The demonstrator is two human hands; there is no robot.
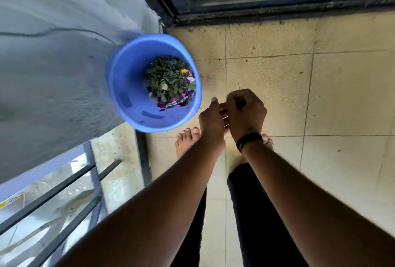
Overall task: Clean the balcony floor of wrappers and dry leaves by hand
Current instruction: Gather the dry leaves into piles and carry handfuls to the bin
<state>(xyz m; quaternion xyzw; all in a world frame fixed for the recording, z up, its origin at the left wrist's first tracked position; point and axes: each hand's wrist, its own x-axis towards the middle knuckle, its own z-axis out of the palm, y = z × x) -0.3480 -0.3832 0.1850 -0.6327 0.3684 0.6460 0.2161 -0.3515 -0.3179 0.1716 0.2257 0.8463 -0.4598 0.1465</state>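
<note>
Beige tiled balcony floor (277, 78) fills the right and centre of the frame, with only dark specks of grit visible along the door track at the top and scattered across the tiles; no whole wrapper or leaf shows on it. Grey wall (53, 74) occupies the upper left, with railing bars (64, 192) at lower left. Blue bucket (128, 87) stands left of centre against the wall, holding the gathered dry leaves (166, 76) and purple wrappers (177, 101) at its bottom. Just right of the bucket rim, the left hand (210, 117) and right hand (245, 112) meet, fingers touching; the right is curled over the left's fingers. Whether either grips any debris cannot be told. The step appears to be brushing residue off the palms. Done well, the hands would shift left until directly above the bucket mouth, so that loosened crumbs fall inside rather than onto the cleared tiles near the bare feet (186, 140).
</note>
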